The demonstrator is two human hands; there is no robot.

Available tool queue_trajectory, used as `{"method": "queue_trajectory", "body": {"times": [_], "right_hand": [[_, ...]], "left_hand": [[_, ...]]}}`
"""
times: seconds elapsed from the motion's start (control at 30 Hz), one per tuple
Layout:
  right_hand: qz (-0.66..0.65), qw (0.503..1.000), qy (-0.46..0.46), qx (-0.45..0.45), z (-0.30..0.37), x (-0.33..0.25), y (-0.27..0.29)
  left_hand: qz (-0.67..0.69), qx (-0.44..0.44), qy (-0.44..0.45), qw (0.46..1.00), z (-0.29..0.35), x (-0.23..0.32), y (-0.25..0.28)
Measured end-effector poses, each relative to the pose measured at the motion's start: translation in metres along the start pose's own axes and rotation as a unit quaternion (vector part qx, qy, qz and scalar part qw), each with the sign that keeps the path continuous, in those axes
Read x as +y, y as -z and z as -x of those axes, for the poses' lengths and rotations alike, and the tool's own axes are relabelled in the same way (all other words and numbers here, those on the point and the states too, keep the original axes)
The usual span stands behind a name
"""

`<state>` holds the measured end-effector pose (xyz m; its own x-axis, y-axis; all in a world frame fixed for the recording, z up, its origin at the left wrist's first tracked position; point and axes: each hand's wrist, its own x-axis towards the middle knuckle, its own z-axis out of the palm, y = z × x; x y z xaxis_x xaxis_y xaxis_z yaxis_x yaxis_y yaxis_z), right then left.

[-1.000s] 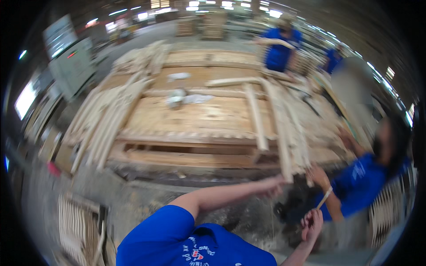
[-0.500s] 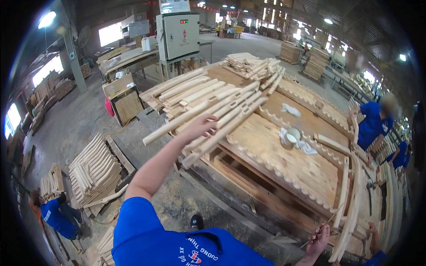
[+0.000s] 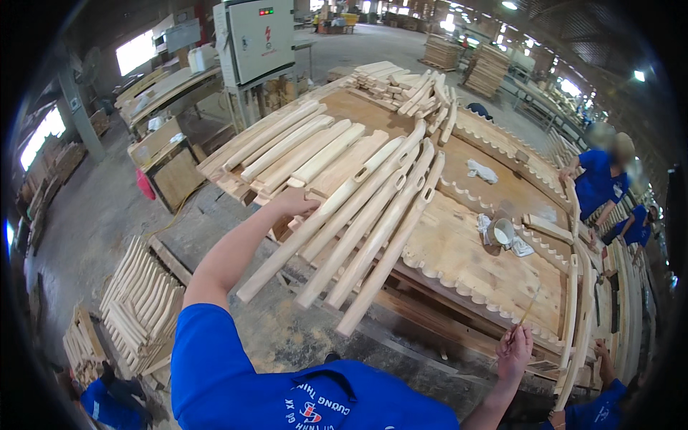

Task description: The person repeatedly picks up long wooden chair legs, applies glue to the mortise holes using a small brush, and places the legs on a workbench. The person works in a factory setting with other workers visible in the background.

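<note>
We count four long pale wooden legs with slotted ends (image 3: 373, 229) jutting past the edge of the broad wooden bench (image 3: 466, 265), and about six more flat pale wooden slats (image 3: 301, 143) lying side by side behind them. We see one small white cup (image 3: 503, 232), two crumpled white rags (image 3: 481, 170), one grey control cabinet (image 3: 259, 39), two stacks of curved wooden pieces on the floor (image 3: 140, 308), and three other people in blue shirts (image 3: 598, 183) at the right.
</note>
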<state>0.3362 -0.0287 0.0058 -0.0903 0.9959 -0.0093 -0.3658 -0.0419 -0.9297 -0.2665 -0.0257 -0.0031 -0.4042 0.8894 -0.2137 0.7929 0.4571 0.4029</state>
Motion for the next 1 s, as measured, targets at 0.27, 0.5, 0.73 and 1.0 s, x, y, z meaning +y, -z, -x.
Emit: {"method": "queue_trajectory", "body": {"times": [0.27, 0.5, 0.73, 1.0], "right_hand": [[0.071, 0.997, 0.005, 0.036, 0.006, 0.010, -0.018], [0.067, 0.996, 0.007, 0.055, 0.003, 0.004, -0.005], [0.054, 0.997, -0.023, 0.049, -0.028, 0.001, 0.001], [0.767, 0.593, 0.240, 0.052, -0.183, -0.059, 0.021]], "left_hand": [[-0.045, 0.157, 0.164, 0.973, -0.065, -0.026, 0.012], [0.175, 0.093, 0.143, 0.970, -0.049, -0.060, 0.055], [0.453, 0.115, -0.006, 0.884, 0.008, 0.002, 0.044], [0.607, 0.076, -0.076, 0.788, 0.147, 0.162, -0.026]]}}
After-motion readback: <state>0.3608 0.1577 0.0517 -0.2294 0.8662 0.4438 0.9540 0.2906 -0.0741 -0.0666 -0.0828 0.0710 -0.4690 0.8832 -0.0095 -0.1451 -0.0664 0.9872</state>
